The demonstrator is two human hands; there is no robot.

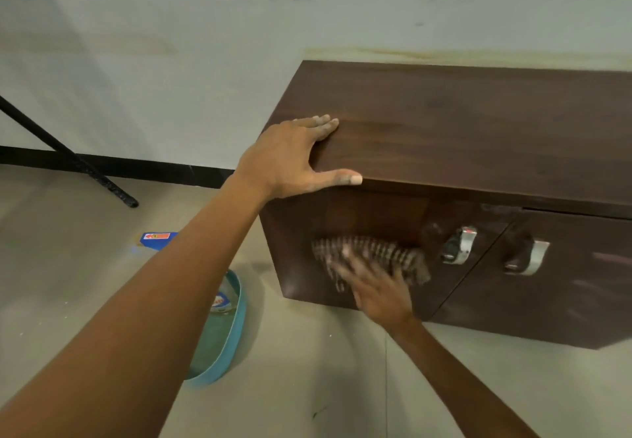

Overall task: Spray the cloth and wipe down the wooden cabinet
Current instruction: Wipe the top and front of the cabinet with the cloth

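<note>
1. A pale, scuffed wall [171, 61] with a black skirting strip meets a grey floor [307, 386]; a black pole [68, 157] slants down to the floor at the left.
2. The dark wooden cabinet [478, 136] stands against that wall, its two doors each carrying a curved metal handle [460, 245], the second handle [528, 257] just to the right.
3. A teal basin [225, 342] sits on the floor beside the cabinet's left end, partly hidden by my forearm; a bottle with a blue and red label lies inside, its writing too small to read.
4. My left hand [290, 160] rests flat on the cabinet's top left corner, fingers together, thumb stretched along the front edge.
5. My right hand [372, 283], blurred, presses the cloth against the left door, fingers spread.
6. The striped brown cloth [383, 253] lies flat on the door front, left of the handle.
7. A small blue packet [155, 237] with an orange label lies on the floor; its print is unreadable.
</note>
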